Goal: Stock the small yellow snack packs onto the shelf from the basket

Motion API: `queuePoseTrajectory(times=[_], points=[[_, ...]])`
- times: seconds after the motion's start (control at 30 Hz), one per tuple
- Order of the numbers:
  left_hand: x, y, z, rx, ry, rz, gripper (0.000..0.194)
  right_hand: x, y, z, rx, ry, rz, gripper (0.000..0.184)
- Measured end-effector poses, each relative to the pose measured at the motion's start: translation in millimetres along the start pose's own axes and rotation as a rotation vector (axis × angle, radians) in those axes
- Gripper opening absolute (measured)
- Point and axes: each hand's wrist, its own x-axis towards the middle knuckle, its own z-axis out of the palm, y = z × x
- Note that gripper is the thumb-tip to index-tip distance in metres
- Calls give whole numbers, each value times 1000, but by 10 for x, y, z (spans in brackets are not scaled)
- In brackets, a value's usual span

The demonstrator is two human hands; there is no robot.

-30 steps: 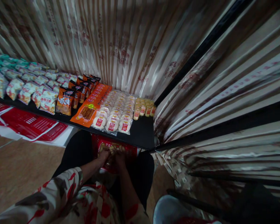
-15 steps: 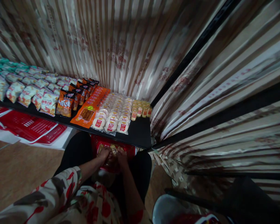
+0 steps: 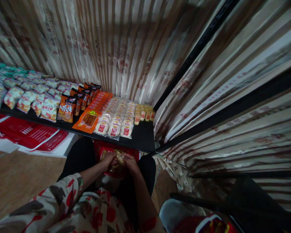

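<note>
Over a red basket [image 3: 133,153] between my knees, my left hand [image 3: 109,159] is closed on yellowish-brown wrapped snacks. My right hand [image 3: 131,161] pinches a wrapped snack [image 3: 120,156] of the same colour from the other side. More such packets seem to lie in the basket beneath, dim and partly covered by my fingers. Small yellow packs with red labels [image 3: 142,114] stand at the right end of the black shelf [image 3: 142,137]. Beside them are rows of round white packaged crackers [image 3: 114,128].
An orange snack bag [image 3: 88,119], orange-and-black bags [image 3: 66,108] and several white bags [image 3: 48,108] line the shelf leftward. Red baskets [image 3: 38,131] sit under it. A striped curtain [image 3: 126,42] and black bars [image 3: 201,129] stand behind and right. A pale tub [image 3: 174,215] is at lower right.
My right hand has shifted slightly outward to the right, and its fingers now show more plainly on the wrapped snack. The view has turned slightly; the shelf goods have not moved.
</note>
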Motion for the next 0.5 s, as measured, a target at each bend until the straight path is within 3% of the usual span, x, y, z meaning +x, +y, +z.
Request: queuePoseTrajectory(times=[0.5], points=[[-257,113,24,-69,-148,-25,9,-109,-221,-280,5,-105,75,29]])
